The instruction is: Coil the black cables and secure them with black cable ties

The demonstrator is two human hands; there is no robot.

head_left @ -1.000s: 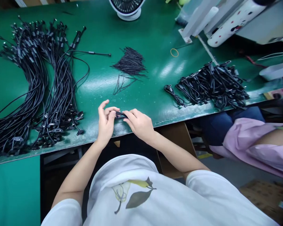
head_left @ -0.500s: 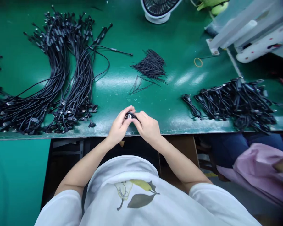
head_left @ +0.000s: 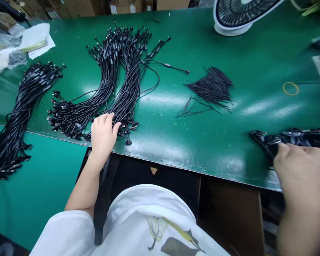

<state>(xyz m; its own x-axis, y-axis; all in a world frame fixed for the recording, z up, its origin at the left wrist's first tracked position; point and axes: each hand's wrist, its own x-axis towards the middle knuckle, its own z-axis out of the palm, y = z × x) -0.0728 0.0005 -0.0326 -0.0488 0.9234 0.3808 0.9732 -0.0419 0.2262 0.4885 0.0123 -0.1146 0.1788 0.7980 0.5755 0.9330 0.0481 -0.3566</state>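
Note:
My left hand [head_left: 102, 133] rests over the connector ends of a large bundle of loose black cables [head_left: 132, 74], near the table's front edge. Its thumb stands apart from the fingers, and nothing shows in its grip. At the far right, my right hand [head_left: 301, 165] reaches onto a row of coiled black cables [head_left: 274, 139]. Motion blurs that hand, and its fingertips are hidden, so I cannot tell whether it holds a cable. Between the hands, farther back, lies a heap of thin black ties [head_left: 213, 87].
Another cable bundle [head_left: 29, 96] lies at the left. A white fan [head_left: 233, 30] stands at the back. A yellow rubber band [head_left: 291, 89] is on the green table [head_left: 173, 135]. Papers and plastic bags [head_left: 34, 39] sit at the back left.
My hands were together at the front edge around a coiled black cable. They have parted, left to the loose bundle, right to the coiled cables. The view has swung left.

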